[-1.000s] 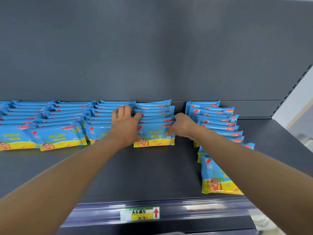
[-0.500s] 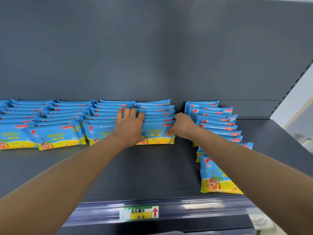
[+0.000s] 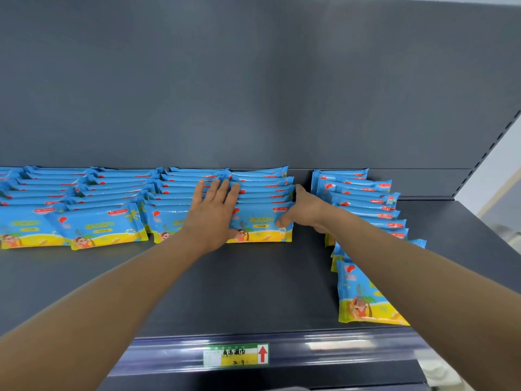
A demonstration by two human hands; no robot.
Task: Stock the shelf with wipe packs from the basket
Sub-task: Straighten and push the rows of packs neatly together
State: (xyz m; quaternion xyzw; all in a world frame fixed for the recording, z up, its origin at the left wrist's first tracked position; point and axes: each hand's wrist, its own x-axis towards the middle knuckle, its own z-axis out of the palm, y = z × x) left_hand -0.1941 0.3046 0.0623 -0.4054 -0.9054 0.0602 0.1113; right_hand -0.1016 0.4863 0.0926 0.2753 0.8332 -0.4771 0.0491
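Blue and yellow wipe packs stand in overlapping rows on a dark grey shelf [image 3: 239, 286]. My left hand [image 3: 214, 213] lies flat with straight, spread fingers on the tops of the packs in the fourth row [image 3: 262, 224]. My right hand [image 3: 306, 214] holds that row's right end, with its thumb on the front pack's face and its fingers round the edge. Another row of wipe packs [image 3: 363, 294] runs from the back wall to the shelf's front on the right, partly hidden by my right forearm. The basket is out of view.
More wipe pack rows [image 3: 104, 227] fill the left of the shelf. A grey back panel [image 3: 253, 94] rises behind them. A green and yellow price tag [image 3: 235, 354] sits on the front rail. Bare shelf lies in front of the middle rows.
My left hand has slid slightly right and its fingers have straightened and spread over the pack tops. My right hand has stayed at the row's right end.
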